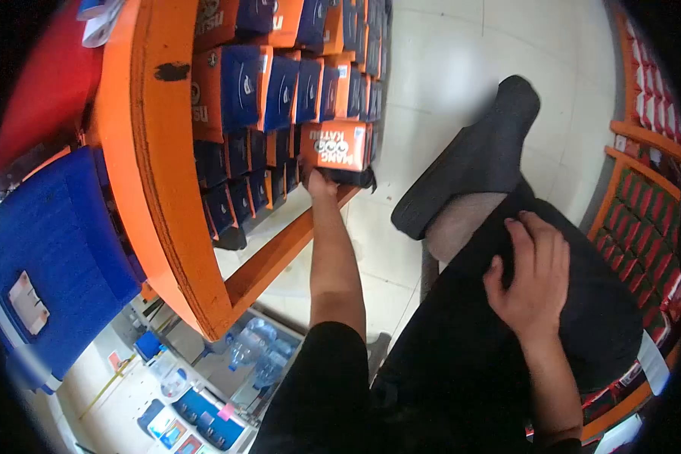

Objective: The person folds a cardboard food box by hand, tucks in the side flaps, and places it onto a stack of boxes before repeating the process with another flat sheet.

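My left hand (319, 184) reaches out to an orange box (342, 145) printed "MANG KATSU", at the lower front of an orange rack. The fingers press against the box's near side and are partly hidden by it; the hand looks closed on it. A dark object (353, 178) lies right beside the box, near my wrist. My right hand (533, 276) rests on my black-trousered thigh (583, 257), fingers stretched and a little apart, holding nothing.
Rows of orange and dark blue boxes (280, 91) fill the rack, whose thick orange post (159, 151) stands left. A lower orange beam (280, 253) runs by my left forearm. Plastic bottles (257, 352) sit below. At right is another shelf with red-green packs (639, 234).
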Available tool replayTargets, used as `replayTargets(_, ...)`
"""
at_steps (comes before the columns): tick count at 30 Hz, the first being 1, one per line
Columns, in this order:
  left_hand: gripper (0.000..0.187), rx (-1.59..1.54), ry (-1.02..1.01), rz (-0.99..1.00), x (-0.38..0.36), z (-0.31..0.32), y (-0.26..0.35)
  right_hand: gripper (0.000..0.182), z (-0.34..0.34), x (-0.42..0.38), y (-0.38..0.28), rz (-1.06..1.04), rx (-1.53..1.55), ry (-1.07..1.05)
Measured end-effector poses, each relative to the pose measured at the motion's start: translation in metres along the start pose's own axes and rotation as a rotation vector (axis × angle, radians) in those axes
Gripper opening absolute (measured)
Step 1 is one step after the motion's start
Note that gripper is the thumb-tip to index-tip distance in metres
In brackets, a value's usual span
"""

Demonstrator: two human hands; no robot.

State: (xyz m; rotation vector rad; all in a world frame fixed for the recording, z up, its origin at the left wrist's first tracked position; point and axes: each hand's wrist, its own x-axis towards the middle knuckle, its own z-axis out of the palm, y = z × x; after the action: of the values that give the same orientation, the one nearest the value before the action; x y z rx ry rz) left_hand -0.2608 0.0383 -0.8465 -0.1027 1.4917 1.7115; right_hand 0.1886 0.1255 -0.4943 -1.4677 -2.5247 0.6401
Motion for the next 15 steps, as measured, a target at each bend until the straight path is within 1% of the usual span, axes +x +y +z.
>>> replayTargets(1, 0.064, -0.102, -0.057, -0.054, 0.005, 0.003, 0.003, 0.049, -0.002, 0.001, 0.000, 0.000, 0.017, 0.005)
replayTargets(3, 0.068, -0.131, 0.126, -0.166, -0.001, 0.022, 0.007, 0.050, -0.006, 0.001, -0.002, 0.005, -0.023, 0.001)
replayTargets(4, 0.061, -0.221, -0.009, -0.295, 0.017, -0.006, -0.015, 0.050, -0.005, 0.000, -0.002, -0.004, -0.006, 0.009)
replayTargets(5, 0.062, -0.044, 0.203, -0.306, -0.015, 0.028, -0.008, 0.049, -0.004, 0.001, -0.002, -0.012, 0.012, 0.024)
replayTargets(6, 0.066, -0.177, 0.100, -0.421, -0.022, 0.033, -0.010, 0.049, -0.005, 0.001, -0.002, -0.020, 0.016, 0.027)
replayTargets(8, 0.067, -0.156, 0.127, -0.491, -0.051, 0.051, -0.013, 0.049, -0.006, -0.001, -0.004, -0.028, 0.003, 0.053)
replayTargets(9, 0.065, -0.072, 0.179, -0.528, -0.067, 0.068, -0.007, 0.048, -0.006, -0.003, -0.004, -0.038, 0.013, 0.050)
replayTargets(10, 0.065, -0.087, 0.155, -0.524, -0.067, 0.077, -0.006, 0.047, -0.007, -0.005, -0.005, -0.041, 0.007, 0.045)
replayTargets(12, 0.067, -0.417, 0.142, -0.384, -0.064, 0.089, -0.004, 0.046, -0.007, -0.011, -0.005, -0.059, 0.001, 0.072)
replayTargets(13, 0.067, -0.435, 0.133, -0.380, -0.066, 0.092, -0.004, 0.046, -0.008, -0.014, -0.005, -0.070, 0.017, 0.077)
replayTargets(15, 0.064, -0.311, 0.171, -0.321, -0.064, 0.086, -0.005, 0.045, -0.011, -0.017, -0.006, -0.083, 0.017, 0.091)
